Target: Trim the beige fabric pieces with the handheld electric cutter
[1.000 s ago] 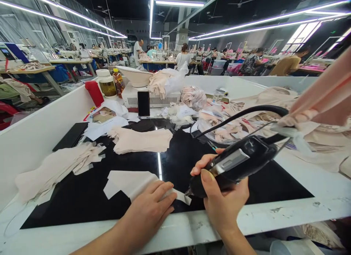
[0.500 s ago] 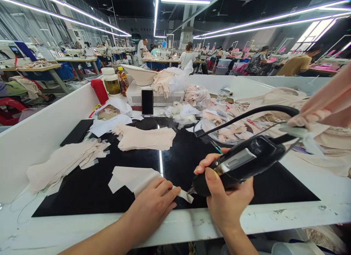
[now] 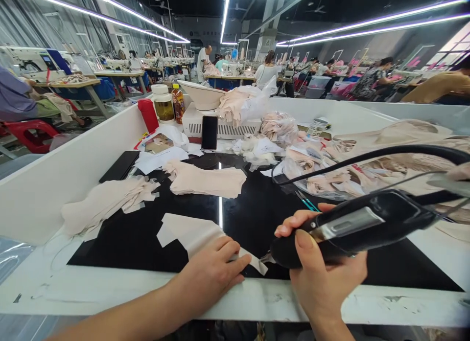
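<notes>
A beige fabric piece [image 3: 191,232] lies on the black mat [image 3: 135,253] near the table's front edge, its narrow end pointing right. My left hand [image 3: 216,267] is closed over the middle of that piece, fingers bent and pressing on it; part of the fabric is hidden beneath. My right hand [image 3: 323,267] is wrapped round a black corded handheld tool [image 3: 352,226] with a silver plate on its side. The tool's thin metal tip touches or nearly touches the fabric's narrow end.
Stacked beige cut pieces [image 3: 209,179] lie behind, with another fanned stack [image 3: 106,204] at left. Teal-handled tweezers [image 3: 306,200] rest near the tool. A phone [image 3: 209,132] stands before a white machine. Heaped fabric scraps [image 3: 316,170] and the tool's cable [image 3: 367,157] occupy the right.
The view has shifted, so the table contents appear farther right. Both hands keep their holds, and the tool tip stays at the fabric's narrow end.
</notes>
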A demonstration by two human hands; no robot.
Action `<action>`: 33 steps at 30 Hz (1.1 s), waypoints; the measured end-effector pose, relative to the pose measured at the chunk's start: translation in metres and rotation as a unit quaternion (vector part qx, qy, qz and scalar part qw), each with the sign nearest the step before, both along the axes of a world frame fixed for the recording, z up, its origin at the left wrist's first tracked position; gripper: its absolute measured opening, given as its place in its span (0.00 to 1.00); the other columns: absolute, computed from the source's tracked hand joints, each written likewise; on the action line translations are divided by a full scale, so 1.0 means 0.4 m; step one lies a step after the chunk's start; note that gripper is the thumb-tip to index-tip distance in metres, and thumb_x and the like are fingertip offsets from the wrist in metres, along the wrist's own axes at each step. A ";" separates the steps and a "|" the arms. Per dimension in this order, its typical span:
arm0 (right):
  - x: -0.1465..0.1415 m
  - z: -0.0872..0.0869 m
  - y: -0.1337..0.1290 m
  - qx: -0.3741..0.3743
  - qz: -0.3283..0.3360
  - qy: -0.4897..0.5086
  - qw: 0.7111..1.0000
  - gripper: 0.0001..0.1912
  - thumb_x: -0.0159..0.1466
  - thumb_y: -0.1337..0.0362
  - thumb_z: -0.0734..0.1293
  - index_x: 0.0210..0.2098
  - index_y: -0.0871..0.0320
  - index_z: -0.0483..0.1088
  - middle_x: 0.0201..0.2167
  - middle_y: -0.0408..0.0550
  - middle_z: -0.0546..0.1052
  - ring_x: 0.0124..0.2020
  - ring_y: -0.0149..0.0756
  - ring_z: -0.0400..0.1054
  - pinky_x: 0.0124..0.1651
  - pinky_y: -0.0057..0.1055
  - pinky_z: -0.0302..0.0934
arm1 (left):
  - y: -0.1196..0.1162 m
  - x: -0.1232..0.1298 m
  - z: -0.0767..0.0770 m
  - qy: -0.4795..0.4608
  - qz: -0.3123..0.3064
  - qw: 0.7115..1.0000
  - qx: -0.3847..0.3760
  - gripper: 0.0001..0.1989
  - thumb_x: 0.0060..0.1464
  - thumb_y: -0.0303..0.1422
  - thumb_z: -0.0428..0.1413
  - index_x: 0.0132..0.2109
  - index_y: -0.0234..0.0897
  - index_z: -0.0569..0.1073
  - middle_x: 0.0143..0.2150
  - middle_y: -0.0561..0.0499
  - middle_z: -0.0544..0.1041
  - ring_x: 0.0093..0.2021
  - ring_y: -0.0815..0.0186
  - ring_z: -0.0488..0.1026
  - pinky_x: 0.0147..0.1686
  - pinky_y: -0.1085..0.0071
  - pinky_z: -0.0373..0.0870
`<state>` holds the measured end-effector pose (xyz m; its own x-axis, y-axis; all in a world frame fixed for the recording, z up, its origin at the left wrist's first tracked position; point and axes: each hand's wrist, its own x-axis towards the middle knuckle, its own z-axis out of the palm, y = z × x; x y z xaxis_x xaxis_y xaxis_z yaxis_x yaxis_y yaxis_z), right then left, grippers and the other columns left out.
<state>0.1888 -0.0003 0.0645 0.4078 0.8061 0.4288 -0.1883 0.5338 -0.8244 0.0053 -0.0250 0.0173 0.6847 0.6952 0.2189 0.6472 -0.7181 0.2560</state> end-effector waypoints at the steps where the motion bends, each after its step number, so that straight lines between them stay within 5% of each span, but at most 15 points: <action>1: 0.001 0.001 0.001 -0.002 -0.002 -0.002 1.000 0.22 0.60 0.66 0.78 0.50 0.52 0.70 0.32 0.39 0.78 0.27 0.32 0.73 0.32 0.34 0.71 | -0.001 -0.001 -0.003 0.000 -0.001 1.000 0.006 0.17 0.68 0.31 0.60 0.60 0.37 0.69 0.50 0.46 0.73 0.52 0.56 0.71 0.54 0.62 0.74; 13: -0.043 0.006 0.058 0.009 0.026 0.022 0.999 0.23 0.59 0.64 0.78 0.50 0.51 0.69 0.31 0.37 0.77 0.26 0.33 0.72 0.33 0.36 0.70 | -0.007 0.008 -0.008 -0.009 0.000 1.000 0.028 0.16 0.70 0.32 0.58 0.60 0.36 0.68 0.51 0.44 0.74 0.55 0.57 0.71 0.58 0.62 0.73; 33: -0.049 -0.006 0.047 -0.003 0.045 0.000 0.999 0.23 0.61 0.61 0.77 0.52 0.51 0.67 0.32 0.38 0.75 0.26 0.32 0.72 0.34 0.36 0.72 | -0.008 0.011 -0.021 -0.027 0.003 0.998 0.062 0.15 0.71 0.32 0.57 0.60 0.34 0.68 0.52 0.42 0.76 0.56 0.56 0.73 0.57 0.60 0.75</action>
